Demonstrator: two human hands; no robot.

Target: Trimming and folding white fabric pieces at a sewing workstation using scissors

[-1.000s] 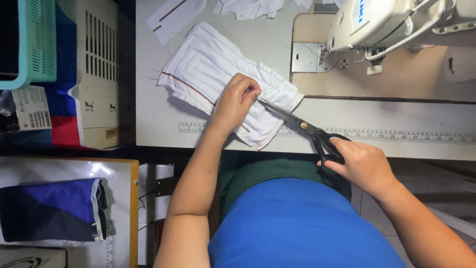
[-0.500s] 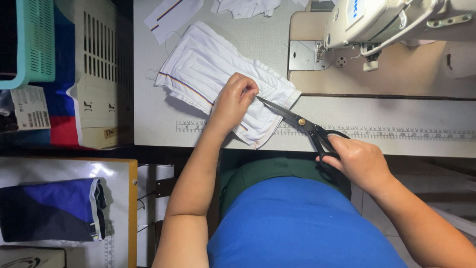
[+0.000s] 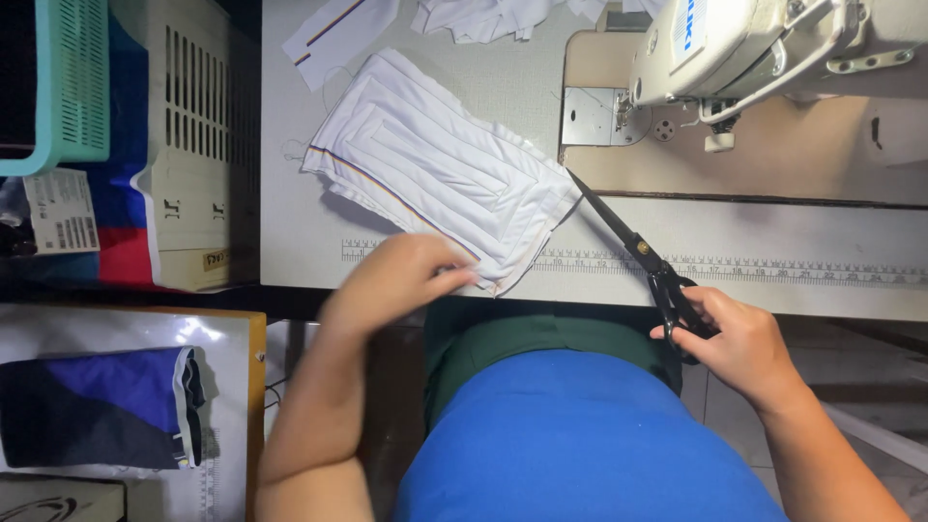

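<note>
Head view: the left hand is pinching the near edge of the white folded fabric lying on the sewing table. The right hand is gripping black scissors, blades closed, tips beside the fabric. A white rectangular label is lying far left, under a teal basket.

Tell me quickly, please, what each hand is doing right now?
Left hand: closed, pinching the near edge of the white fabric stack.
Right hand: closed on the handles of the black scissors, blades shut.
</note>
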